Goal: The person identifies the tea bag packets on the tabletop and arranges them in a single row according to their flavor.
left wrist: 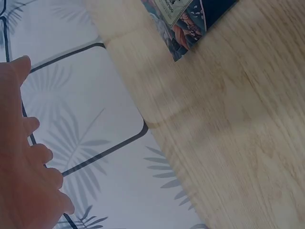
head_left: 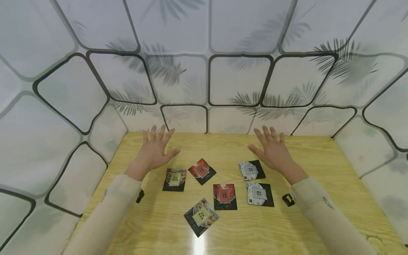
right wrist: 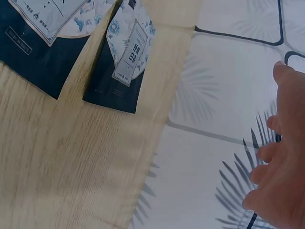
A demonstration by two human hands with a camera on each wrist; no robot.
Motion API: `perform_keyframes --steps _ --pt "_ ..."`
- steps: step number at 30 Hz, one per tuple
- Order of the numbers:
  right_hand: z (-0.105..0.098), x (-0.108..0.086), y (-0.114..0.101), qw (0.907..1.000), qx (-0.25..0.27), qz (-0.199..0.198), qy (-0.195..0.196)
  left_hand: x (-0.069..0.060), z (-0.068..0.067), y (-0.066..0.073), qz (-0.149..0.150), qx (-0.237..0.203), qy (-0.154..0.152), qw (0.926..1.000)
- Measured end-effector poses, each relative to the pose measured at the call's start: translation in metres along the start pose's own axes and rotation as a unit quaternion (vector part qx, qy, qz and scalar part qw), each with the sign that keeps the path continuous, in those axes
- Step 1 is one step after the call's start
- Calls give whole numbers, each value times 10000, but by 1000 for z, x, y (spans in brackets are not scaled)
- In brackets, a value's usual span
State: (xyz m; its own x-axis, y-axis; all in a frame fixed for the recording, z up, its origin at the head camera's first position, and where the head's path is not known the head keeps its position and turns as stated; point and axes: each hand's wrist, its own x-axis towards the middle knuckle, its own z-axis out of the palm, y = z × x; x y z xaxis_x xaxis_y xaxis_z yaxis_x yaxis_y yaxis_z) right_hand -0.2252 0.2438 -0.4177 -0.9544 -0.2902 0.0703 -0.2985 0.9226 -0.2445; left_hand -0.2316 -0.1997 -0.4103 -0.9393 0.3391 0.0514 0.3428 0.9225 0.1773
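My left hand (head_left: 155,150) is held with fingers spread at the far left, holding nothing. Nearest to it lies a flat packet with a green label (head_left: 174,179). On the other side, my right hand (head_left: 274,152) also has its fingers spread and holds nothing. Just beside it is a black packet with a blue-and-white pattern (head_left: 251,170), and a matching packet (head_left: 260,194) lies below. Between the hands are a tilted red packet (head_left: 202,171) and an upright red packet (head_left: 225,197). Closer to me, another green-label packet (head_left: 201,217) lies at an angle.
The packets lie on a light wooden table (head_left: 153,230). Pale cloth walls (head_left: 232,81) with dark outlines and leaf prints enclose its back and sides. A small black object with a yellow-green patch (head_left: 288,199) shows by the right sleeve, another black piece (head_left: 140,196) by the left.
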Motion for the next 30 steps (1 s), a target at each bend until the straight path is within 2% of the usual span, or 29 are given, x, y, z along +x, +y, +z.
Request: perform_keyframes --steps 8,13,23,30 --pt "11 -2 -10 9994 74 -324 82 -9 11 1 104 -69 -132 9998" --pt "27 -2 -17 9986 107 -524 44 -18 24 0 197 -180 -161 9995" --pt "49 -5 -43 9951 366 -917 -91 -40 49 1 418 -23 -318 9986" --pt "64 -6 -64 9920 274 -1213 -202 -54 65 1 554 -321 -379 9972"
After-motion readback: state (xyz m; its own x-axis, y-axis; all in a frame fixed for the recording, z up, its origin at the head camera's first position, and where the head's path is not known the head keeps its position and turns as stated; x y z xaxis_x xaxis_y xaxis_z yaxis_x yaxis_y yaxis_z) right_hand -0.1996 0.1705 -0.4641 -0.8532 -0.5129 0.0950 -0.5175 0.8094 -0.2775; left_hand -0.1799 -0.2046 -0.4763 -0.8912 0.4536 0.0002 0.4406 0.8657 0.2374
